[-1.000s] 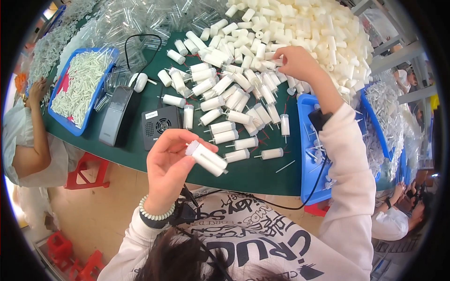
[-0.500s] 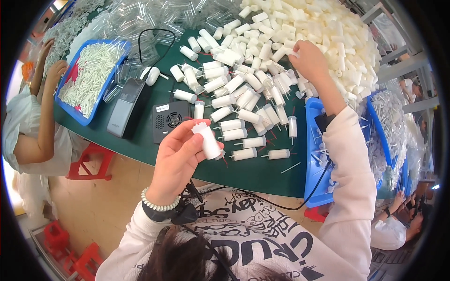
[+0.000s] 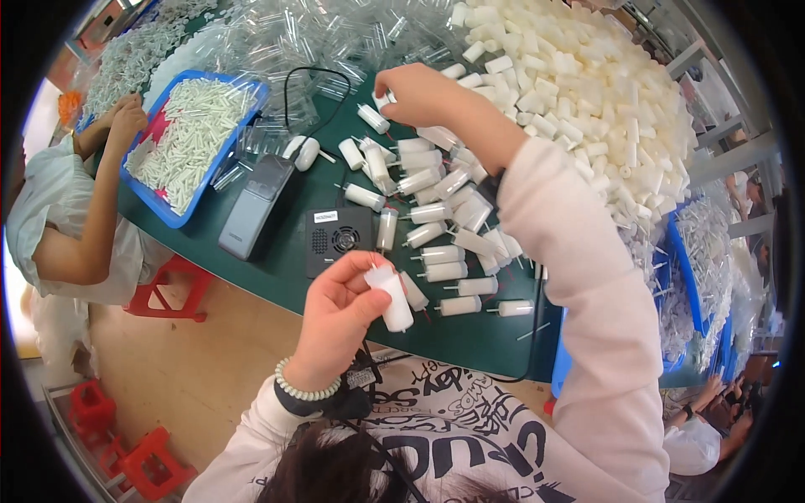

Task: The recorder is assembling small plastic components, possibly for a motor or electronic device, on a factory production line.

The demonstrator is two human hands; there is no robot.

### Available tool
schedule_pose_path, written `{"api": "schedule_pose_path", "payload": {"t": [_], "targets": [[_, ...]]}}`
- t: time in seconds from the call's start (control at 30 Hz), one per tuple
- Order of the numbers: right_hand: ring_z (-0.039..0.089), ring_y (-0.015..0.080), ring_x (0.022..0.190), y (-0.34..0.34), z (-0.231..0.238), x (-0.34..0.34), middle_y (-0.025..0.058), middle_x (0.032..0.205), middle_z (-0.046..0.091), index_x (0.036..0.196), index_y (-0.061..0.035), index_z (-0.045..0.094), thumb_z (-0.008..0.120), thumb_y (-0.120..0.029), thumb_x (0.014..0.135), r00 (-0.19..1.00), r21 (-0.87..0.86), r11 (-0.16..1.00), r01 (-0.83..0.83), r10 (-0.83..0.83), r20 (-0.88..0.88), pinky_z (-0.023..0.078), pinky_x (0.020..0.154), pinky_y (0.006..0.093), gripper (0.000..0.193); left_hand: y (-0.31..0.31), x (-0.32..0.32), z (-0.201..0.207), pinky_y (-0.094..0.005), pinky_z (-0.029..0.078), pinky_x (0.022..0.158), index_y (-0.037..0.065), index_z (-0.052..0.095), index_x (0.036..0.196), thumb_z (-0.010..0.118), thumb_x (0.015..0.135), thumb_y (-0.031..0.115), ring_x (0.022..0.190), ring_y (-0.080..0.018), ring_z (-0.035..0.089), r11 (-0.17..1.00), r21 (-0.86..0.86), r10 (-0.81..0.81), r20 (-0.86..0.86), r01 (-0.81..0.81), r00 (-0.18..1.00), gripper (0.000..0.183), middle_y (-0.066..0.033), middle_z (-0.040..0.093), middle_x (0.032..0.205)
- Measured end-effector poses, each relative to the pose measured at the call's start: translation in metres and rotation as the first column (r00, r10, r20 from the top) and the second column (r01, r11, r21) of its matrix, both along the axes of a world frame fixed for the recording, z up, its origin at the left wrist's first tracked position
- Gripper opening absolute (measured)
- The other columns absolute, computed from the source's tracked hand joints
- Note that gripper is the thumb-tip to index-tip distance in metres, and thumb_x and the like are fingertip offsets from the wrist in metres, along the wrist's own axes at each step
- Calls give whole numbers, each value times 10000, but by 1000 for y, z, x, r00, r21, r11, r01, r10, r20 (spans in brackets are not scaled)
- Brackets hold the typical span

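Near the table's front edge, my left hand pinches a white cylinder between thumb and fingers, held tilted with its wider end up. My right hand reaches across to the far middle of the table, its fingers curled round another white cylinder that they partly hide. Beneath my right forearm and to its left lie several assembled white cylinders, with clear end caps, thin stems and some red wires. One capped cylinder lies just below my right fingertips.
A large heap of cream foam cylinders fills the far right. Clear plastic tubes are piled at the back. A blue tray of small white sticks, a grey device and a black vented box stand left. Another person's arm works there.
My right hand has swung left from the cream heap to the far middle and closed on a white cylinder. My left hand keeps its cylinder. The whole view has shifted slightly.
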State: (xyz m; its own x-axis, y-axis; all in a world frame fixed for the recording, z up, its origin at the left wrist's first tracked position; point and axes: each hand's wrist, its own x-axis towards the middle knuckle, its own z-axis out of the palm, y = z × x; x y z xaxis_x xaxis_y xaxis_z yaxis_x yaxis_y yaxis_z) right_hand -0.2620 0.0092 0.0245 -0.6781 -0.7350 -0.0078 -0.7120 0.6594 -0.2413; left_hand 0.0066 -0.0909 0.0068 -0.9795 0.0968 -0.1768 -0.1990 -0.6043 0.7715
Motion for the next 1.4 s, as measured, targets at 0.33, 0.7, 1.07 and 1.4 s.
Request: {"api": "schedule_pose_path", "payload": {"t": [0.33, 0.7, 1.07, 1.4], "targets": [[561, 280, 1044, -63, -41, -48, 69, 1083, 603, 1147, -235, 548, 599, -166, 753, 937, -114, 941, 320, -332, -107, 467, 834, 412, 404, -15, 0, 13, -334, 487, 816, -53, 421, 1245, 482, 904, 85, 958, -225, 584, 996, 92, 3, -21, -1, 1000, 373, -155, 575, 1070], [578, 219, 659, 60, 85, 84, 100, 714, 606, 1126, -61, 506, 614, -311, 808, 979, -243, 949, 201, -182, 96, 447, 624, 328, 418, -16, 0, 17, -353, 513, 820, -22, 462, 1103, 535, 853, -16, 1024, -245, 572, 980, 190, 74, -88, -56, 993, 261, -222, 553, 1136], [595, 99, 785, 114, 48, 263, 71, 914, 622, 1088, -32, 614, 676, 37, 730, 763, -668, 459, 585, -32, 646, 469, 654, 205, 370, 16, 4, 30, -300, 515, 805, -83, 562, 999, 623, 763, -108, 953, -224, 606, 988, -155, -68, -348, 14, 935, 245, -217, 598, 1055], [626, 109, 777, 123, 28, 269, 70, 887, 657, 1073, -20, 606, 705, -21, 727, 808, -661, 536, 525, -70, 585, 508, 675, 236, 360, 26, 8, 26, -289, 531, 762, -86, 587, 999, 619, 727, -142, 930, -244, 616, 791, -603, -281, -508, -103, 814, 279, -207, 602, 1039]]}}
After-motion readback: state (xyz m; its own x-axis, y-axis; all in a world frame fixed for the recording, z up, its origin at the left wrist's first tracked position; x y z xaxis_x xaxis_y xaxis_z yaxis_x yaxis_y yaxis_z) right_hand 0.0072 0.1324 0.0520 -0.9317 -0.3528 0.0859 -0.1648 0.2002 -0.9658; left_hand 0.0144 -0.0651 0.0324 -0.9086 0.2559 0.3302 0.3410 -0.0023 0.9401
